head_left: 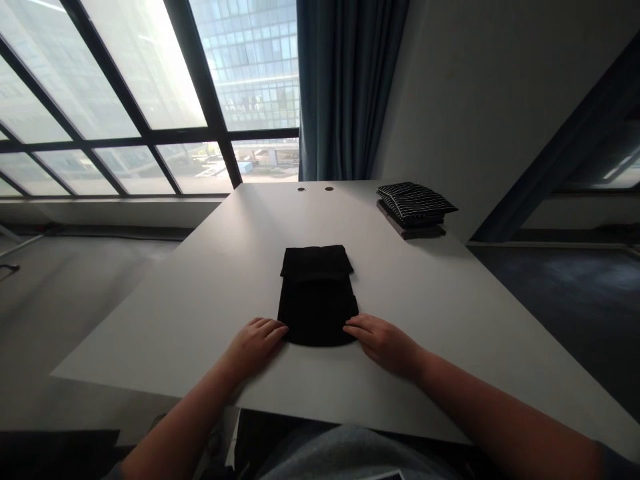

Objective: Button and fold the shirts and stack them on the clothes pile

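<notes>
A black folded garment (318, 303) lies on the white table in front of me, its far end turned over toward me as a flap (317, 262). At its near left corner, my left hand (257, 343) is closed on the edge with fingers together. My right hand (383, 341) grips the near right corner in the same way, fingertips on top of the cloth. Both thumbs are mostly hidden. Which kind of garment it is cannot be made out.
On the table's far right stands a stack of folded clothes (413, 230), with a black-and-white striped piece (415, 200) on top. Two round holes sit near the table's (210, 280) far edge. Beyond are a blue curtain (345, 93) and large windows.
</notes>
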A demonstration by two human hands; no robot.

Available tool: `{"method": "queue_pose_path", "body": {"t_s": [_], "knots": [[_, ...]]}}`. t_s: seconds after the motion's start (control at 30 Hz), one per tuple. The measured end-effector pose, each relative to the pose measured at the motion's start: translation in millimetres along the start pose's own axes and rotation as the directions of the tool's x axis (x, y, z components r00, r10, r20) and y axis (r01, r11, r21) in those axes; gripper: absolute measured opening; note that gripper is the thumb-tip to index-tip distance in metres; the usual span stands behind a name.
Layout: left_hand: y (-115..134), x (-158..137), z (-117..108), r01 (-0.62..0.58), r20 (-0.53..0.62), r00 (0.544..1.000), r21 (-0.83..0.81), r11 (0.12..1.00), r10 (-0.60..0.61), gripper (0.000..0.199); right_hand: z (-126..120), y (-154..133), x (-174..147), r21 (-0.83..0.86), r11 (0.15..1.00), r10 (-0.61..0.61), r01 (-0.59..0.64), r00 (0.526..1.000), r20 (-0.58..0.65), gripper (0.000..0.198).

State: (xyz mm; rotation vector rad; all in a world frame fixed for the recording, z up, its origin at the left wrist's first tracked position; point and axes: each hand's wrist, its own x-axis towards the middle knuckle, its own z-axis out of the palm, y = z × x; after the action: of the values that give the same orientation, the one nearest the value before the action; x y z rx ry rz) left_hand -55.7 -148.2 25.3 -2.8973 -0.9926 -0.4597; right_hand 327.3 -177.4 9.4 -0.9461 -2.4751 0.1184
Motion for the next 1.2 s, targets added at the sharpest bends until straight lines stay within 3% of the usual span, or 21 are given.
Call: {"method": "queue_pose_path", "body": {"t_s": [0.13,0.23,0.4,0.97,1.2], "knots": [[6,4,1,0.061,0.016,0.998,-0.025,0.998,-0.06,0.041,6,-6,-5,0.038,0.994,0.099,-0.098,0.995,-0.023,0.067],[5,4,2,0.126,-0.004,0.992,-0.057,0.99,-0.126,0.035,9,-7,-5,0.061,0.989,0.136,-0.134,0.99,-0.035,0.059],[-6,-1,9,0.123,-0.045,0.991,-0.067,0.99,-0.126,0.02,12,-4,-1,0.027,0.996,0.091,-0.089,0.993,-0.079,0.041],[-10,-3,11,0.123,-0.121,0.982,-0.171,0.977,-0.145,0.027,9,-5,4,-0.038,0.999,0.02,-0.026,0.988,-0.152,0.036],[10,-10,-2,0.093,-0.069,0.992,-0.189,0.978,-0.108,0.025,-8,-10,-12,0.061,0.997,0.048,-0.042,0.995,-0.092,0.03]]}}
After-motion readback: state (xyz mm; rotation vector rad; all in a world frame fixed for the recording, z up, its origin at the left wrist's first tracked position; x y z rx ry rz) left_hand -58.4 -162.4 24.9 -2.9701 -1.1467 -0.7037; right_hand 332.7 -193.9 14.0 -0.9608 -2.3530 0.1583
